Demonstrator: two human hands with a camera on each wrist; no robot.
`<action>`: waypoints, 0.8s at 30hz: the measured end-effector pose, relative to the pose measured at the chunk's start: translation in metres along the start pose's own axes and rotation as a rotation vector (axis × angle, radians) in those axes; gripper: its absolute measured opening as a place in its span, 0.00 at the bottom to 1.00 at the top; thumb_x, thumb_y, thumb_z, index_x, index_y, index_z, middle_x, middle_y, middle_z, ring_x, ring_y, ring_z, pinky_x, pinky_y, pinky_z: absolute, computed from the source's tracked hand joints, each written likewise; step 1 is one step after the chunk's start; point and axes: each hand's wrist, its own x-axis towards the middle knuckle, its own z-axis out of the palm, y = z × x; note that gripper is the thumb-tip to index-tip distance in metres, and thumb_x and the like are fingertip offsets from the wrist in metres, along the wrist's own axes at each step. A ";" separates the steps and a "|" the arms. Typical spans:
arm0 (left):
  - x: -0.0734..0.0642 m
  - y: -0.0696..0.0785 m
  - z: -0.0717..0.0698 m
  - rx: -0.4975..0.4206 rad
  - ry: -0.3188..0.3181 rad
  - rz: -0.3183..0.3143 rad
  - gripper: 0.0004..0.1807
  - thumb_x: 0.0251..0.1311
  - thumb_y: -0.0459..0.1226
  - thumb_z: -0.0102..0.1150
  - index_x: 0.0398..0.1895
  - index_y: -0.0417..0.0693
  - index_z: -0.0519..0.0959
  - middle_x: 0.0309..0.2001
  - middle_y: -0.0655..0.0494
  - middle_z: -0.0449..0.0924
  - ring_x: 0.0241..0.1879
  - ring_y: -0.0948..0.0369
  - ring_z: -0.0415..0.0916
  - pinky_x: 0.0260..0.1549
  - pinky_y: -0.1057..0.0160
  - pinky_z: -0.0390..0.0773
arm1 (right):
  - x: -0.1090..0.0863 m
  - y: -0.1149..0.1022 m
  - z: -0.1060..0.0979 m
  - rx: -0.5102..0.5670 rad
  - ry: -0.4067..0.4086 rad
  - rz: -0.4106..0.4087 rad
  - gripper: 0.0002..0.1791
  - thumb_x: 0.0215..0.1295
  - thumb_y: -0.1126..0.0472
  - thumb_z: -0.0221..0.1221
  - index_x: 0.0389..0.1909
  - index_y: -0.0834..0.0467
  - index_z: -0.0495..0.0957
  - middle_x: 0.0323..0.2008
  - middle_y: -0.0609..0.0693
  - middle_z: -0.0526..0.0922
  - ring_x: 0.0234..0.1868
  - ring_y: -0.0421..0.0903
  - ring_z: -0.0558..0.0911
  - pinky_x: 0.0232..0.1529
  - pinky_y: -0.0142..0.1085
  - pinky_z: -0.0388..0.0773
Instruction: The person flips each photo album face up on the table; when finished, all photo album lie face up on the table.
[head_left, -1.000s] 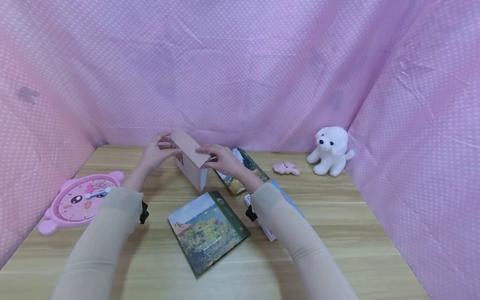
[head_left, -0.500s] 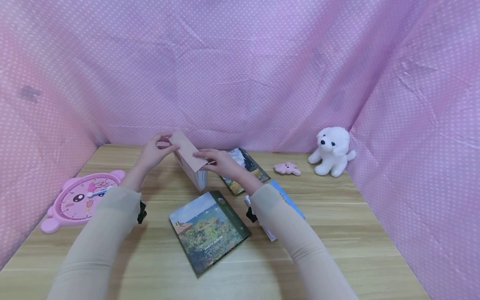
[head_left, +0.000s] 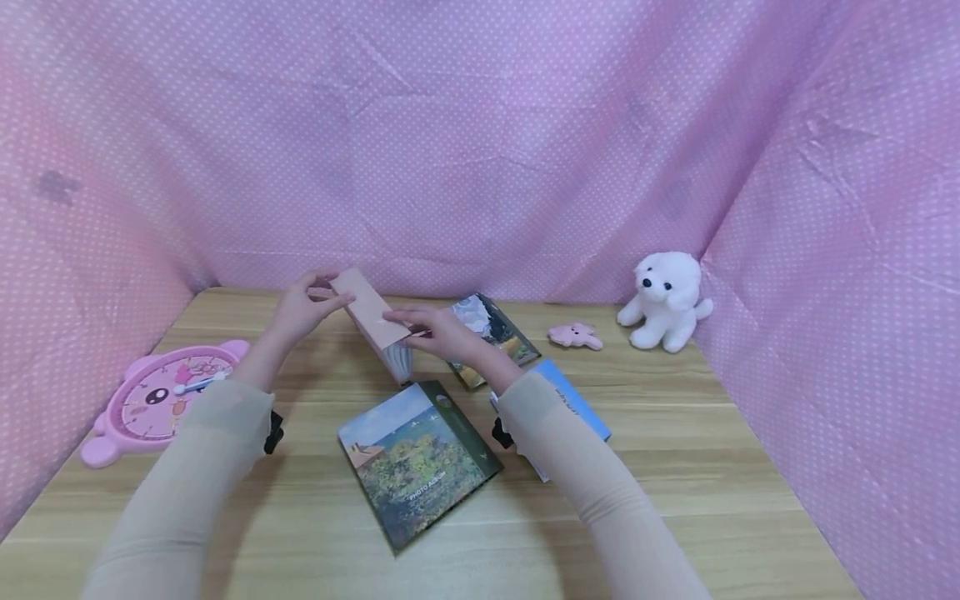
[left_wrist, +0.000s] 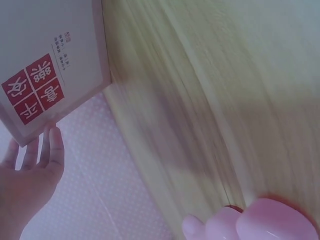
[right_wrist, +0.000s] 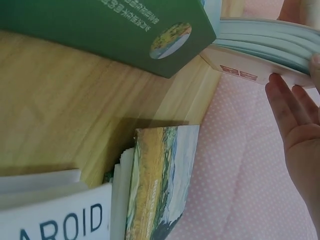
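Note:
Both hands hold a pale pink album (head_left: 369,310) that stands on edge on the wooden table (head_left: 645,517), spine up and tilted. My left hand (head_left: 303,308) grips its far end, fingers behind and thumb on the near face. My right hand (head_left: 444,335) pinches the near upper corner. In the left wrist view, red squares with white characters mark the album's cover (left_wrist: 75,45), above the left fingers. The right wrist view shows its thick pages (right_wrist: 265,40) slightly fanned. Just in front of it lies a green-edged photo album (head_left: 423,467) with a landscape cover.
Right of the hands lie another painted album (head_left: 495,333) and a blue-and-white box-like item (head_left: 577,404), partly under the right sleeve. A pink clock (head_left: 153,404) lies at left. Toward the back right are a small pink toy (head_left: 574,336) and a white plush dog (head_left: 663,304). Polka-dot cloth (head_left: 480,167) surrounds the table.
The pale pink album has tipped over further, its top edge shifting left and toward me, and its pages have fanned out. Both hands moved slightly left with it.

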 end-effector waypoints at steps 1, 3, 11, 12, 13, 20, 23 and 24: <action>-0.001 -0.001 -0.001 0.004 -0.004 0.001 0.43 0.54 0.57 0.61 0.68 0.44 0.61 0.63 0.38 0.65 0.57 0.45 0.68 0.51 0.46 0.74 | 0.000 0.001 0.001 0.016 -0.005 -0.008 0.30 0.65 0.59 0.58 0.68 0.49 0.65 0.67 0.47 0.67 0.59 0.44 0.76 0.55 0.29 0.75; -0.003 -0.002 -0.003 -0.001 -0.007 0.006 0.43 0.55 0.56 0.61 0.68 0.44 0.61 0.62 0.39 0.65 0.54 0.46 0.70 0.48 0.49 0.77 | 0.001 0.003 0.004 0.048 -0.017 -0.015 0.32 0.64 0.60 0.59 0.69 0.49 0.62 0.68 0.47 0.66 0.60 0.45 0.74 0.54 0.29 0.75; -0.007 -0.011 -0.010 -0.002 -0.007 0.012 0.41 0.56 0.55 0.61 0.68 0.44 0.62 0.61 0.40 0.67 0.40 0.57 0.78 0.30 0.71 0.77 | 0.000 0.006 0.015 0.137 -0.063 0.015 0.39 0.63 0.61 0.60 0.72 0.45 0.54 0.67 0.50 0.66 0.59 0.48 0.75 0.54 0.36 0.78; -0.007 -0.012 -0.010 -0.008 -0.009 0.010 0.42 0.56 0.55 0.61 0.68 0.44 0.62 0.61 0.39 0.67 0.40 0.58 0.78 0.32 0.71 0.77 | 0.000 0.006 0.016 0.134 -0.067 0.020 0.39 0.63 0.61 0.60 0.72 0.45 0.54 0.67 0.50 0.66 0.58 0.47 0.76 0.53 0.36 0.78; -0.007 -0.013 -0.010 -0.010 -0.011 0.007 0.42 0.56 0.55 0.61 0.68 0.44 0.61 0.62 0.40 0.67 0.41 0.58 0.78 0.33 0.70 0.78 | 0.000 0.006 0.017 0.129 -0.068 0.023 0.39 0.63 0.61 0.61 0.72 0.45 0.54 0.67 0.50 0.66 0.58 0.47 0.76 0.53 0.35 0.78; -0.008 -0.021 -0.013 -0.047 -0.034 0.018 0.41 0.58 0.53 0.60 0.70 0.45 0.60 0.64 0.39 0.63 0.55 0.43 0.71 0.51 0.50 0.76 | -0.004 0.009 0.023 0.106 -0.115 0.076 0.37 0.65 0.59 0.59 0.72 0.43 0.54 0.65 0.52 0.69 0.53 0.48 0.79 0.48 0.30 0.79; -0.011 -0.024 -0.015 -0.059 -0.062 0.023 0.39 0.60 0.51 0.59 0.70 0.45 0.59 0.66 0.38 0.61 0.58 0.41 0.68 0.53 0.51 0.75 | -0.007 0.009 0.024 0.101 -0.154 0.111 0.36 0.66 0.58 0.57 0.72 0.42 0.54 0.63 0.54 0.71 0.54 0.50 0.79 0.47 0.32 0.79; -0.014 -0.022 -0.016 -0.065 -0.069 0.027 0.38 0.61 0.49 0.59 0.70 0.44 0.59 0.67 0.38 0.60 0.58 0.41 0.68 0.52 0.55 0.76 | -0.007 0.009 0.025 0.101 -0.163 0.120 0.35 0.66 0.57 0.57 0.72 0.42 0.54 0.63 0.54 0.71 0.54 0.50 0.79 0.47 0.32 0.79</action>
